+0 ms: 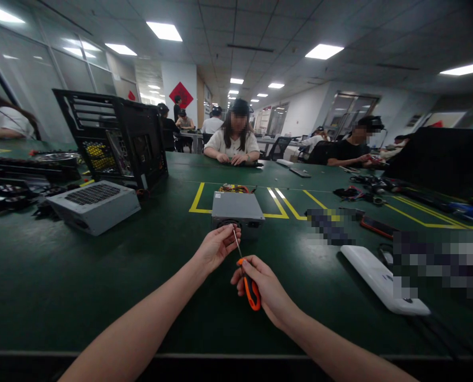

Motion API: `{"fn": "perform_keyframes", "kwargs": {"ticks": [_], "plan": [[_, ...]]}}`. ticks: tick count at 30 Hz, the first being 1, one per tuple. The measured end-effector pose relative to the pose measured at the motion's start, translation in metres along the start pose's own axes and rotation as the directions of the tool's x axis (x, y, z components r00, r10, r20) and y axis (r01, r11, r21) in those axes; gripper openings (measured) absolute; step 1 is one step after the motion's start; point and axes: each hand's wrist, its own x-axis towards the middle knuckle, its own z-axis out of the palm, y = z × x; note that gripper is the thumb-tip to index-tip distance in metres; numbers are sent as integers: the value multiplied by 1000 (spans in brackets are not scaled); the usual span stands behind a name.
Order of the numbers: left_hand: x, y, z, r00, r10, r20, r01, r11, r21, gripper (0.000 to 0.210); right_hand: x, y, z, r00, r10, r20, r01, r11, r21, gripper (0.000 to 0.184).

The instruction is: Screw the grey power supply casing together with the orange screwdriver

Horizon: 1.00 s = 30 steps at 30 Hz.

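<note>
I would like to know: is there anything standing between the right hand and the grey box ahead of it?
Yes: the left hand, at the tip of the screwdriver that the right hand holds, is before the box. Nothing else visible blocks the way.

Two bare forearms are shown, cut off by the near edge of the view. The left forearm is smoothly rounded, broadened toward the near left and narrowed at the wrist. The same plain taper is shown by the right forearm, broadened toward the near right. The left hand and the right hand are seen likewise uncovered, each formed with slender fingers; fine nail detail is lost to blur.
</note>
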Motion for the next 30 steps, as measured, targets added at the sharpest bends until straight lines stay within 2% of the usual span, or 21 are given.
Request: {"fn": "perform_keyframes", "kwargs": {"ticks": [7,14,17,21,30], "plan": [[13,-13,1,998,-26,65,20,996,90,15,2,8,-14,999,24,-40,-20,995,98,20],[10,-14,-3,999,-3,-32,9,985,172,13,8,5,-22,991,83,-101,-57,970,238,14],[6,-14,-6,998,9,-55,5,969,248,12,9,2,-22,986,105,-133,-71,967,243,14],[4,-16,-6,1000,-7,-26,15,950,313,14,12,1,-21,979,111,-169,-67,967,247,14],[-1,-13,-2,1000,-18,23,9,937,349,16,15,2,-20,985,87,-150,-47,967,251,15]]}}
